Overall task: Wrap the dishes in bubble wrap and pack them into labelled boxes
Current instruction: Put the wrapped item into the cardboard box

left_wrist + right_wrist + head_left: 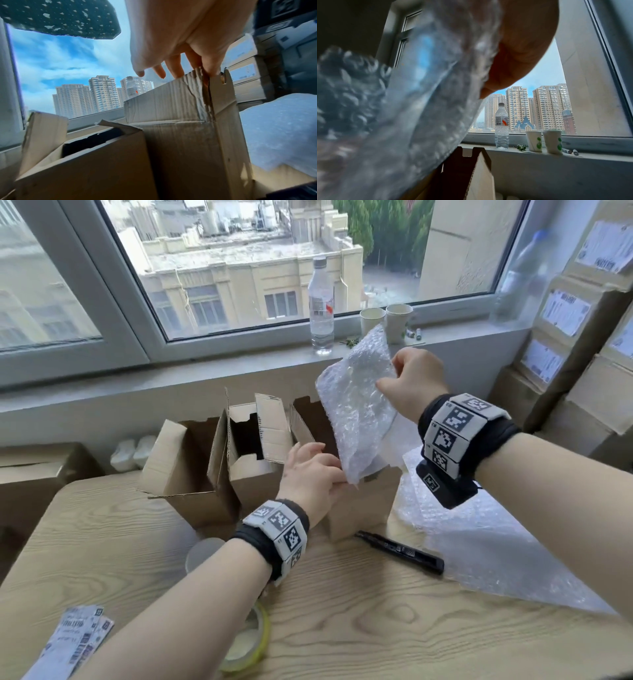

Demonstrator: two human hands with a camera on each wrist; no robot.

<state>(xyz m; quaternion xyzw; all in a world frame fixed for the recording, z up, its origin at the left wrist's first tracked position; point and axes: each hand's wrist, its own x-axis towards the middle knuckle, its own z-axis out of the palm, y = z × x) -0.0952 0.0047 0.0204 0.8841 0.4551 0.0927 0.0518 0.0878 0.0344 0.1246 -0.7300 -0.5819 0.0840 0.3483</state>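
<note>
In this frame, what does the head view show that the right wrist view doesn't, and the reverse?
Only the head view shows the left hand at the lower edge of the bubble wrap, the marker, the tape roll, the labels and the table.

Only the right wrist view shows the green print on the cups and distant tower blocks.

Both show the right hand holding the wrap, the bottle, the cups and a box flap.
</note>
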